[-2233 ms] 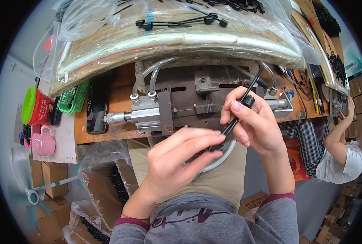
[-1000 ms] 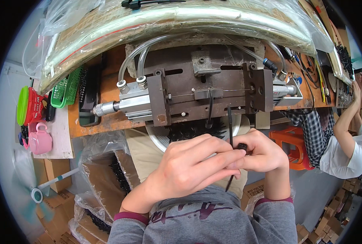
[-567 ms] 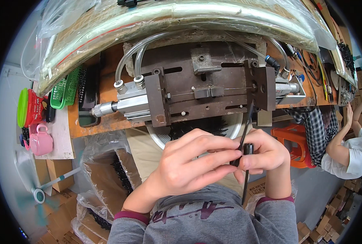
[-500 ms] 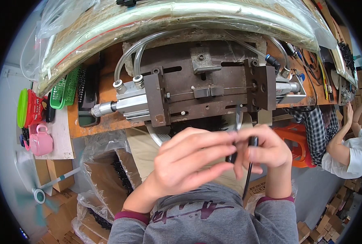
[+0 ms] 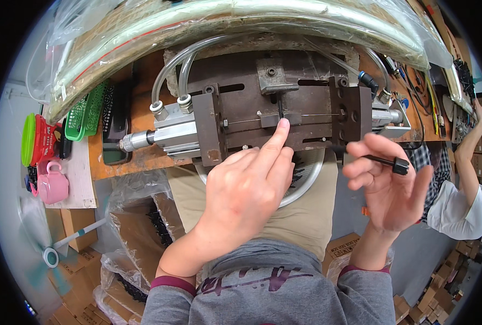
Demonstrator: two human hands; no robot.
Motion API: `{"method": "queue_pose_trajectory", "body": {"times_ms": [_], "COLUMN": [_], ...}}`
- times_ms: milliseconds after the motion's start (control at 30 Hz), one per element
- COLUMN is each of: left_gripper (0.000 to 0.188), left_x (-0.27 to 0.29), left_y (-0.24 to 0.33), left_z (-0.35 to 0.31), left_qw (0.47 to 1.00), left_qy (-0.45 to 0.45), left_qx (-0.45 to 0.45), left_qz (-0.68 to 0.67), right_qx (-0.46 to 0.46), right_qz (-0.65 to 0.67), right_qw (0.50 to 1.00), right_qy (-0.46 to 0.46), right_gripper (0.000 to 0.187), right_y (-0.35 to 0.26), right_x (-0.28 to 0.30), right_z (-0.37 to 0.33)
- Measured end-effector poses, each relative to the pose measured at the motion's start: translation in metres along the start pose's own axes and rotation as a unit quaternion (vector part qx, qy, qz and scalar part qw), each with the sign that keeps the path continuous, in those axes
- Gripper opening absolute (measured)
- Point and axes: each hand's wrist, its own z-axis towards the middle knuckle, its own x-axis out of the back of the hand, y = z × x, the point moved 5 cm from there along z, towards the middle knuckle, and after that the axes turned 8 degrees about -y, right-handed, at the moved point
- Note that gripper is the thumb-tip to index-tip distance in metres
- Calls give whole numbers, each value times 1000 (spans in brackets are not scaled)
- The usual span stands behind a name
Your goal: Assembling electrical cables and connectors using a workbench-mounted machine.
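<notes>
A dark metal fixture [image 5: 241,116] is clamped between two silver air cylinders. My left hand [image 5: 246,195] reaches over its front with the index finger stretched out and the other fingers bent. That fingertip presses at the small split block [image 5: 269,120] in the middle, on a thin black piece [image 5: 281,105] standing in its gap. Farther right, my right hand [image 5: 384,184] is raised palm up. Its loosely curled fingers hold a thin black rod with a blocky head [image 5: 400,166]. The rod's other end is partly hidden behind the fingers.
Clear air hoses [image 5: 167,70] arch over the fixture. On the left are a green basket [image 5: 78,116], a dark tray [image 5: 116,135] and a pink cup [image 5: 53,184]. Below stands a plastic-lined carton [image 5: 138,227] of black parts. A co-worker [image 5: 460,208] sits at right.
My hands have parted from above my lap. The left moved forward onto the fixture's middle block, where a thin black piece now shows. The right moved right with the black rod.
</notes>
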Motion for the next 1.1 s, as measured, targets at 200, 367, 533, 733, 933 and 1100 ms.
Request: {"method": "queue_pose_trajectory", "body": {"times_ms": [200,367,533,733,933,1100], "left_gripper": [23,30,29,29,27,21], "left_x": [1,13,78,122,114,112], "left_y": [0,2,-17,-85,-103,-87], "left_z": [3,5,30,93,142,122], "left_qw": [999,998,995,970,978,981], "left_qy": [-24,-61,92,140,-78,1], "left_qx": [12,16,-36,18,162,28], "left_qz": [19,-6,-21,198,108,191], "right_qx": [44,34,49,75,86,53], "right_qz": [-57,-188,-603,-682,-752,-749], "right_qw": [997,981,796,719,646,653], "right_qy": [42,21,-24,-105,-98,-97], "right_gripper": [63,34,33,25,18,27], "right_y": [-7,-12,-2,43,50,48], "right_x": [-8,-25,-41,-53,-54,-52], "right_z": [0,-2,7,20,30,31]}}
